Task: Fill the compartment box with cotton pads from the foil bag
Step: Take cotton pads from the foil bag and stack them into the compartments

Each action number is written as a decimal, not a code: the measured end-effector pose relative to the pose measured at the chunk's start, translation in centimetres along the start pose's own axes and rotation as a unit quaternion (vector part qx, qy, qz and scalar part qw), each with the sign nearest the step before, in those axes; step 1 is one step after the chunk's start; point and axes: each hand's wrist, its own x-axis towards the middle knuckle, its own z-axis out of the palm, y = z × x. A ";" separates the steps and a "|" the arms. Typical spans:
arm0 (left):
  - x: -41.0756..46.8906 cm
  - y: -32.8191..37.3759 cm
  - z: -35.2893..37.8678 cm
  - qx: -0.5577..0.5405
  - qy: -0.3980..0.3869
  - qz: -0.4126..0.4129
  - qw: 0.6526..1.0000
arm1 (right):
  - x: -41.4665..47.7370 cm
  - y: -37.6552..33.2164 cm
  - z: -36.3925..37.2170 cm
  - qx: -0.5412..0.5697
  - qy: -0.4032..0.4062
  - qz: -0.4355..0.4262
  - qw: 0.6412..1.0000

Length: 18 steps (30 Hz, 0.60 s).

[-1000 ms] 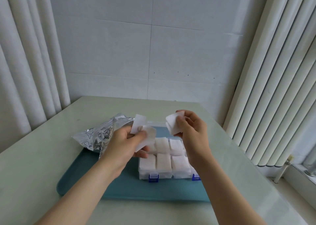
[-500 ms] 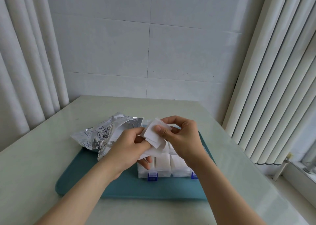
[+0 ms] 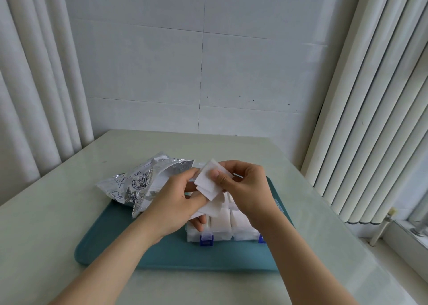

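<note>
Foil bag (image 3: 136, 184): silver and crinkled, we find it lying on its side across the far-left part of the tray, its open mouth turned toward the hands and dark printing on its skin.
Cotton pads (image 3: 208, 181): white squares, fanned and overlapping, held in the air above the box between both hands; we count at least two, and more look bunched beneath them.
Left hand (image 3: 171, 203): fingers and thumb curled round the lower pads of the bunch, gripping them from the left, its back turned to us.
Right hand (image 3: 249, 189): pinching the topmost pad, thumb pressed on the near face and fingers curled behind it.
Compartment box (image 3: 222, 234): clear plastic, sitting on the right half of the tray directly under the hands, front edge toward us.
Stacked pads (image 3: 220, 221): white stacks fill the front-row compartments that we can see; the hands hide the rows behind, so we cannot tell how full those are.
Blue latch (image 3: 206, 239): on the box's front wall; a second one shows partly beside the right forearm.
Tray (image 3: 129, 249): teal, round-cornered, flat on the table.
Table (image 3: 53, 212): pale and glossy, running back to the wall.
Wall (image 3: 231, 73): white tiles with thin joints.
Blinds (image 3: 370, 96): white vertical slats at the right, with similar ones at the left.
</note>
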 end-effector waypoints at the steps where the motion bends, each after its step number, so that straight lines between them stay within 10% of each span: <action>1: 0.1 -0.1 0.0 -0.007 0.012 -0.009 1.000 | 0.1 0.0 -0.1 0.010 0.006 0.001 1.000; 18: 0.7 0.1 -0.3 -0.127 0.086 -0.044 0.987 | -0.2 -0.4 -0.7 0.032 -0.012 0.012 0.999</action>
